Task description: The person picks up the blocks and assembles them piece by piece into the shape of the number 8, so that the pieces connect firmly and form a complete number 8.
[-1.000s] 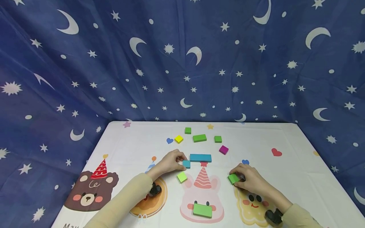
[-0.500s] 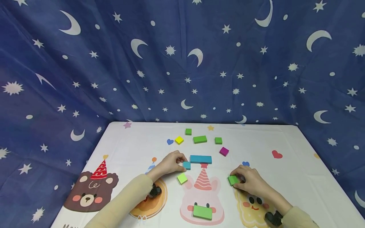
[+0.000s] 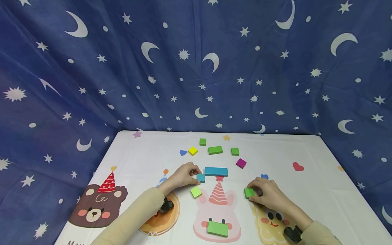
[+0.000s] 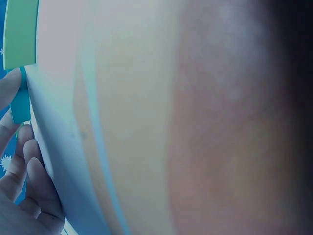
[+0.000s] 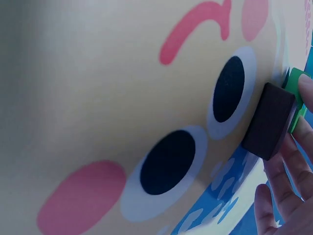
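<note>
My left hand pinches a small blue square block between thumb and fingers, just left of a long blue block. The left wrist view shows the same block at the thumb tip, beyond a lime green one. On the right, my right hand grips a small green block by its sides, above the printed biscuit face. In the right wrist view a black block sits by the fingers, in front of the green block; the hand mostly covers it from above.
A lime block lies below the left fingers, a long green block near the front. Farther back are a yellow block, a magenta block, a green bar and two green squares. A starry blue curtain hangs behind the table.
The green block in my right hand has turned slightly and moved a little left with the fingers. My left hand stays at the small blue block. The head view has shifted slightly.
</note>
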A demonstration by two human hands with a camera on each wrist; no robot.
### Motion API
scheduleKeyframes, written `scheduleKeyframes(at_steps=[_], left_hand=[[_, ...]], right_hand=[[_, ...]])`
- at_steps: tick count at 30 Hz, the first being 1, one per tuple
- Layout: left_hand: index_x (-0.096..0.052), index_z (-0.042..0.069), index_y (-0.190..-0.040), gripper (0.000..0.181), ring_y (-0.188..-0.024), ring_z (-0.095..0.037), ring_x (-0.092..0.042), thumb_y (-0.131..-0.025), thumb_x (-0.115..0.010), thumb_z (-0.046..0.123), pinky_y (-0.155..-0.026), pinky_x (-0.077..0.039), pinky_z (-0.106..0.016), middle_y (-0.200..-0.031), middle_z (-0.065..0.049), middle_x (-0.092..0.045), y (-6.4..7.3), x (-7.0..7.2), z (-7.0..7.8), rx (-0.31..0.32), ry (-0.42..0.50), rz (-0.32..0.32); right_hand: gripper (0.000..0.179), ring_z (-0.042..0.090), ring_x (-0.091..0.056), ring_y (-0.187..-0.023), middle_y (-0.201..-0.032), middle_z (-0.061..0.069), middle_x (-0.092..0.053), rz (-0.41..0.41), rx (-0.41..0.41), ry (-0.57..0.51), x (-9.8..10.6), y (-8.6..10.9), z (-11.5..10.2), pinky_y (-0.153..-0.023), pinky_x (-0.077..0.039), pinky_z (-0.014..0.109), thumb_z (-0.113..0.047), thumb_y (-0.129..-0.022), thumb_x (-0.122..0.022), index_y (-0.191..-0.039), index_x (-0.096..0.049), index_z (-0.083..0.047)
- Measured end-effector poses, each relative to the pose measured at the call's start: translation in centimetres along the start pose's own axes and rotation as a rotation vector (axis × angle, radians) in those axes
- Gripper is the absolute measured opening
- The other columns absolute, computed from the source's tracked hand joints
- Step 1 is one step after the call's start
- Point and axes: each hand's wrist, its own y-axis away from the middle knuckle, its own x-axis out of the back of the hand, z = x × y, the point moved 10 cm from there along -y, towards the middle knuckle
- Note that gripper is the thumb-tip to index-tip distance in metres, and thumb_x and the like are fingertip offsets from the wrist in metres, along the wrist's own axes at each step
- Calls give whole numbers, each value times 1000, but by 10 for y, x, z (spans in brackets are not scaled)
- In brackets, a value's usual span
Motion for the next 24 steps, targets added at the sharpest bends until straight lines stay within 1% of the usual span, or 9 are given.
scheduleKeyframes(at_steps=[5,10,12,17,20,24], left_hand=[[-70,10,-97,27,-81,-15,-49,-74,-82,14,-72,-39,-20,-91,-4,-57,0,0,0,0,-2,0],[-71,11,-97,26,-80,-14,-49,-73,-82,14,-71,-39,-20,-91,-3,-57,-1,1,-1,9,-4,6],[-71,11,-97,26,-80,-13,-49,-73,-82,14,-71,-39,-20,-91,-2,-57,-1,1,-2,13,-6,6],[-70,12,-97,26,-81,-14,-49,-73,-82,14,-72,-39,-21,-91,-3,-58,-1,0,-3,17,-5,3],[-70,12,-97,26,-81,-14,-49,-74,-82,14,-72,-39,-21,-92,-4,-58,-1,-1,-2,18,-5,-2],[-70,12,-97,26,-81,-15,-49,-74,-82,15,-72,-39,-21,-92,-4,-57,-2,-2,-4,23,-9,-7]], right_hand=[[30,8,-45,-82,-91,-12,-59,-12,-14,-22,-3,-4,1,-78,-34,33,-30,-73,-82,-99,-70,-21],[29,10,-47,-83,-91,-11,-58,-16,-7,-59,-3,-8,-3,-74,-41,26,-26,-73,-82,-99,-70,-21],[29,11,-48,-84,-92,-11,-58,-22,-8,-75,-4,-10,-4,-74,-44,26,-25,-74,-82,-100,-70,-21],[30,10,-50,-88,-96,-9,-61,-25,-13,-86,-6,-14,-8,-84,-49,34,-25,-75,-82,-101,-69,-21],[30,10,-51,-89,-98,-9,-61,-21,-11,-88,-7,-17,-11,-87,-49,37,-24,-75,-81,-101,-69,-21],[30,10,-51,-90,-98,-9,-61,-17,-11,-91,-8,-19,-15,-88,-49,38,-23,-75,-81,-102,-69,-20]])
